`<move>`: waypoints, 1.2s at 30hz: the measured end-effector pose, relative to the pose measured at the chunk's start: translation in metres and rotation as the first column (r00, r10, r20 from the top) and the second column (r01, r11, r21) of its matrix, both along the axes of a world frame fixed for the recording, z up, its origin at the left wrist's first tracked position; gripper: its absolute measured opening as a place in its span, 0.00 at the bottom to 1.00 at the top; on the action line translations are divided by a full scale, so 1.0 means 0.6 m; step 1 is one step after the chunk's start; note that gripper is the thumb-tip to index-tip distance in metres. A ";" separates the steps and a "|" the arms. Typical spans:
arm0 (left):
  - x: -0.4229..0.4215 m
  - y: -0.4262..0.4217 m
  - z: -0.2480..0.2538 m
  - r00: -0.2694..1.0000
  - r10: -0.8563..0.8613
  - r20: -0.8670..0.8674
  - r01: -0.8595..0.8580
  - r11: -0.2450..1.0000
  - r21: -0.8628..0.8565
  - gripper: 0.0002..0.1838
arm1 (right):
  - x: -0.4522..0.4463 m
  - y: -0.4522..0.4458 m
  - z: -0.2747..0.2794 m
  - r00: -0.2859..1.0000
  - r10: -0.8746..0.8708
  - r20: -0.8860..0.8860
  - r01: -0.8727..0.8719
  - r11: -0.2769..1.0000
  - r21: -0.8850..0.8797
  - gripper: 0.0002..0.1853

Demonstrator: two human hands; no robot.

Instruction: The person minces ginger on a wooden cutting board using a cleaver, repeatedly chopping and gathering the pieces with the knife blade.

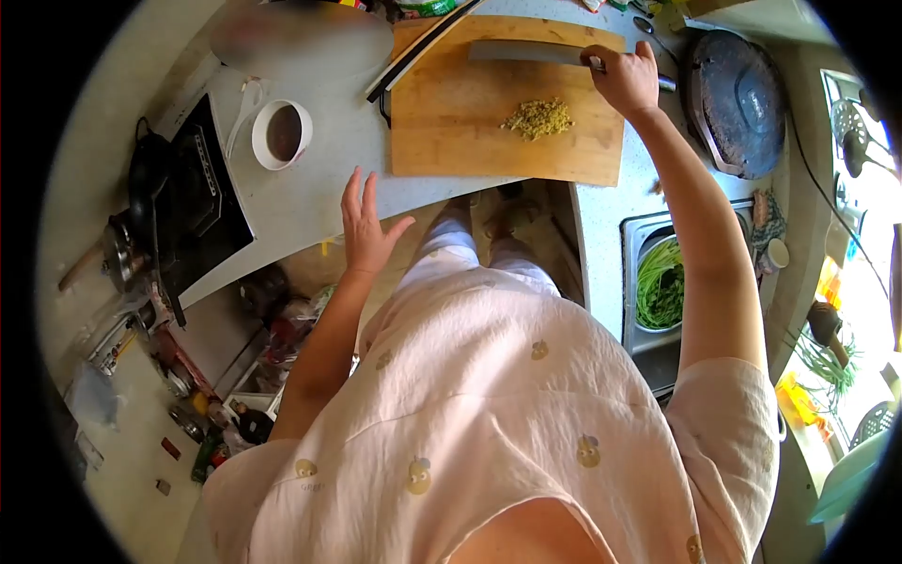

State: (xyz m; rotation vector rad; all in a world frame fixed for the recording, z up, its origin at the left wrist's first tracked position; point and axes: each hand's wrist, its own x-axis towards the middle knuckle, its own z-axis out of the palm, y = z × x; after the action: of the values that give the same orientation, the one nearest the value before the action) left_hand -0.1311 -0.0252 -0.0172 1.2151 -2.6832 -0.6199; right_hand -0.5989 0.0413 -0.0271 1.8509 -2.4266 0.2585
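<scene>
My right hand (627, 83) is closed on a kitchen knife (526, 52) over the upper right of a wooden cutting board (432, 141). The wide blade points left along the board's far side, and a bit of the handle shows right of my fist. Below the blade sits a small heap of finely chopped yellowish food (537, 119). My left hand (371, 230) is empty, fingers spread, in the air by the counter's front edge, left of the board. Nearest to it is a white bowl (303, 137) of dark liquid.
Chopsticks (423, 52) lie across the board's left corner. A round dark appliance (738, 103) stands to the right. Leafy greens (660, 287) fill a basin in the sink (648, 362). A black cooktop (202, 202) is at the left, with a spoon (242, 117) beside the bowl.
</scene>
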 end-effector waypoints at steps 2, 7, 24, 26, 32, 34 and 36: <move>0.005 -0.001 0.003 1.000 0.007 -0.003 -0.007 1.000 -0.009 0.50 | 0.000 -0.001 -0.014 1.000 -0.011 0.003 0.011 1.000 -0.008 0.10; 0.020 0.000 -0.007 1.000 0.011 -0.015 -0.012 1.000 -0.023 0.49 | 0.040 0.055 0.018 0.993 0.090 0.078 -0.097 0.991 0.091 0.10; -0.019 -0.002 -0.022 0.997 -0.060 -0.042 0.061 0.998 0.011 0.50 | 0.241 0.184 0.042 0.405 -0.476 0.781 0.456 0.845 0.279 0.15; -0.021 -0.004 -0.021 0.997 -0.061 -0.047 0.061 0.998 0.012 0.50 | 0.266 0.179 0.041 0.282 -0.499 0.820 0.452 0.823 0.345 0.15; -0.036 0.002 -0.015 0.997 -0.067 -0.034 0.067 0.998 -0.003 0.49 | 0.304 0.165 0.009 0.178 -0.487 0.855 0.488 0.798 0.353 0.14; -0.040 0.005 -0.012 0.998 -0.058 -0.031 0.059 0.998 0.010 0.49 | 0.297 0.167 0.010 0.222 -0.524 0.822 0.504 0.783 0.363 0.14; -0.046 0.006 -0.012 0.996 -0.079 -0.046 0.080 0.997 0.015 0.49 | 0.279 0.181 -0.009 0.253 -0.493 0.833 0.537 0.787 0.303 0.14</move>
State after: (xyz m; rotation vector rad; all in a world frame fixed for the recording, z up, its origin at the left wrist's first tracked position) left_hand -0.1588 -0.0217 -0.0242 1.0897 -2.7049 -0.6744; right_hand -0.4314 0.1498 -0.0322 0.7151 -3.4256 1.5606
